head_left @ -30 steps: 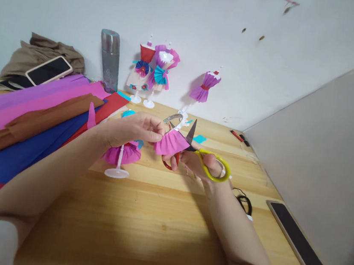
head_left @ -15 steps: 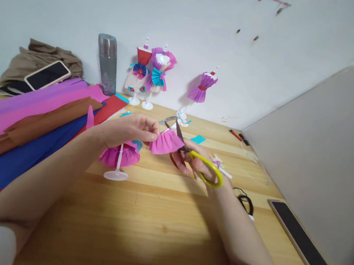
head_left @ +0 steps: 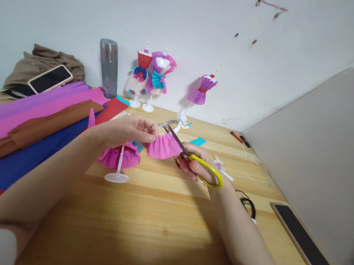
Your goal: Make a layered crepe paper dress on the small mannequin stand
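Observation:
Between the finger and thumb of my left hand (head_left: 137, 129) is the left end of a gathered pink crepe paper ruffle (head_left: 164, 146). My right hand (head_left: 196, 163) is closed round the handles of a pair of scissors (head_left: 206, 170), one loop yellow and the other red. The dark blades lie across the upper right of the ruffle, nearly together. Behind my left hand a small mannequin stand (head_left: 120, 160) with a pink skirt lies partly hidden.
Folded coloured paper (head_left: 52, 147) covers the table's left side. Dressed mini mannequins (head_left: 141, 76) and a flask (head_left: 108, 68) stand along the wall. Phones (head_left: 50, 79) lie at the back left and, dark-screened, at the right. A black cord (head_left: 248, 203) rests beyond my right forearm.
The scissor blades have closed from wide apart to nearly together over the ruffle's top edge. The ruffle has dipped slightly, still in my left hand.

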Demonstrator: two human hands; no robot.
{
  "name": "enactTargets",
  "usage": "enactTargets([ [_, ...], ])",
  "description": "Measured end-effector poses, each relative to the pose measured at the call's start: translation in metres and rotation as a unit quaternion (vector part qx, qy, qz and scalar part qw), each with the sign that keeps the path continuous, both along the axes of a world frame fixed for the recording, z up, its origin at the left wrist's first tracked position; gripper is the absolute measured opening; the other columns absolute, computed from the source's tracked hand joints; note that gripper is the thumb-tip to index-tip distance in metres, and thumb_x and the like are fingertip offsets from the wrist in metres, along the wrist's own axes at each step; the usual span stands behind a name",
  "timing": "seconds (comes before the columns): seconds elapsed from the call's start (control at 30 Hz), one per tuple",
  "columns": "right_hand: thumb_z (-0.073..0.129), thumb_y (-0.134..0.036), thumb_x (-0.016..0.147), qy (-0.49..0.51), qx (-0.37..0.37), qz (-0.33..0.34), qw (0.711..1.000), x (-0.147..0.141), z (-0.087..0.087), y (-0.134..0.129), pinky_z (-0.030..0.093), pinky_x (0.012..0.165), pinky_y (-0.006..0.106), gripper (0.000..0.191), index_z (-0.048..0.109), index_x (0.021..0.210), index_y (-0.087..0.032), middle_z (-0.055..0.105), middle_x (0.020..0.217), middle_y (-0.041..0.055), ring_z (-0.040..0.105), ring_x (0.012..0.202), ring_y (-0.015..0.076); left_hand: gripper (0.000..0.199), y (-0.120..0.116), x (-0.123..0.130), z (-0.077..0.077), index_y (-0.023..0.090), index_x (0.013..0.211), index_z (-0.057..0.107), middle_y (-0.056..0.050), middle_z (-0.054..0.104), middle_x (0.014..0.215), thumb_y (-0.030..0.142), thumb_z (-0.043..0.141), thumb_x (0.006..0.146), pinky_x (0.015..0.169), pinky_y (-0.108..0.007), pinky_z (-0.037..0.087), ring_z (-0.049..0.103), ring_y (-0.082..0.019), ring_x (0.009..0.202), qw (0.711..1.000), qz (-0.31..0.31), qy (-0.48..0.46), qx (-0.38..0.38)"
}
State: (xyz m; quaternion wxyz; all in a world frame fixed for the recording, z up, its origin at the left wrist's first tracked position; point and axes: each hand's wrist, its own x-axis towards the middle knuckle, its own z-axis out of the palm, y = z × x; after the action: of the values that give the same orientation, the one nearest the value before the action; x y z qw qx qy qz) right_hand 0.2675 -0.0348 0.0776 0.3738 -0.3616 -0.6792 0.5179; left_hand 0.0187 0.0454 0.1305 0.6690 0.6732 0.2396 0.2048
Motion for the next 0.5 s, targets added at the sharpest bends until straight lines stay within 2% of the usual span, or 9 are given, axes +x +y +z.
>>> enactTargets([
  [0.2, 0.066, -0.075, 0.08, -0.012, -0.004, -0.026, 1.0, -0.005, -0.002, -0.003, 0.024, 0.032, 0.017, 0.061, 0.06, 0.097, -0.017, 0.046, 0.06, -0.0084, 0.034, 0.037, 0.0032, 0.017, 0.006, -0.003, -0.005, 0.014, 0.07, 0.064, 0.001, 0.062, 0.067, 0.023, 0.078, 0.066, 0.06, -0.021, 0.046, 0.056, -0.009, 0.062, 1.0, 0.0, -0.02, -0.017],
  [0.37, 0.064, -0.073, 0.082, -0.02, 0.005, -0.039, 0.999, -0.006, -0.01, 0.0, 0.025, 0.032, 0.017, 0.059, 0.061, 0.101, -0.017, 0.046, 0.059, -0.0083, 0.035, 0.036, 0.0038, 0.018, 0.007, -0.008, -0.001, 0.014, 0.07, 0.063, 0.001, 0.06, 0.066, 0.023, 0.078, 0.066, 0.058, -0.02, 0.044, 0.054, -0.009, 0.062, 1.0, 0.019, -0.01, 0.003],
  [0.5, 0.057, -0.071, 0.088, 0.025, 0.007, -0.01, 1.0, -0.012, -0.016, 0.0, 0.028, 0.034, 0.018, 0.055, 0.058, 0.1, -0.018, 0.046, 0.053, -0.0092, 0.035, 0.035, 0.0054, 0.02, 0.008, -0.01, 0.002, 0.015, 0.068, 0.06, 0.003, 0.056, 0.065, 0.026, 0.076, 0.066, 0.056, -0.02, 0.04, 0.049, -0.008, 0.06, 0.998, 0.038, 0.019, 0.04],
])
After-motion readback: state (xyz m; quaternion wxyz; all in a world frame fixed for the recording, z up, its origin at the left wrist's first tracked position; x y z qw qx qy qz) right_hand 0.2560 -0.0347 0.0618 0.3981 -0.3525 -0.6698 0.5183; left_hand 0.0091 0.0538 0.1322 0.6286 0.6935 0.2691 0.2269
